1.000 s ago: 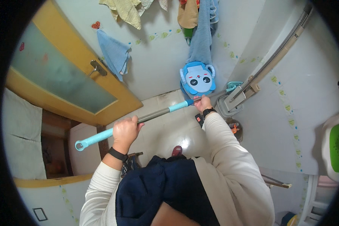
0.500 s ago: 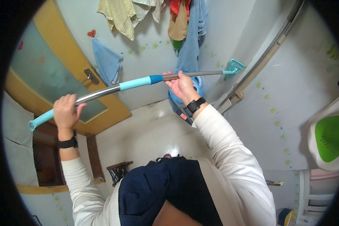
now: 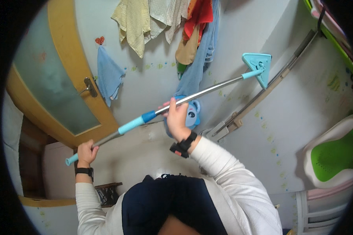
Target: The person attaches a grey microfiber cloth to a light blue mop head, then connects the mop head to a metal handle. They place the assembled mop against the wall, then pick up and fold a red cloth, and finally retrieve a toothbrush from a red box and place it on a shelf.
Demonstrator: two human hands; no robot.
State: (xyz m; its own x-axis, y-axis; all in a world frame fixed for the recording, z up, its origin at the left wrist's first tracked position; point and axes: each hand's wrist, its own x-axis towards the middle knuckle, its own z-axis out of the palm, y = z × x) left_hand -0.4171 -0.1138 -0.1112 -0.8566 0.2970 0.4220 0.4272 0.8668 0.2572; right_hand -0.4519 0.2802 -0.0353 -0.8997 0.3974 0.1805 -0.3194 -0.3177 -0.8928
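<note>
I hold a long mop (image 3: 131, 125) slantwise across the view, its silver pole carrying light-blue grips and a darker blue collar. Near the lower-left end, my left hand (image 3: 87, 153) is closed around the handle. Just past the blue collar, the pole rests in my right hand (image 3: 177, 119), its thumb and fingers on either side. At the upper right, the triangular light-blue mop head (image 3: 259, 64) faces the wall corner; whether it touches the wall I cannot tell. No cloth shows on the visible side of the head.
A yellow-framed glass door (image 3: 102, 127) stands at left. Several towels (image 3: 135, 27) and a blue cloth (image 3: 108, 74) hang on the far wall. Behind my right hand is a blue container (image 3: 192, 115) with a cartoon face. Another long pole (image 3: 259, 96) leans at right, near a white-and-green basin (image 3: 315, 164).
The mop now slants more steeply: its head has risen rightward. My left hand has moved down and right with the handle end, and my right hand down and left. The view has shifted too.
</note>
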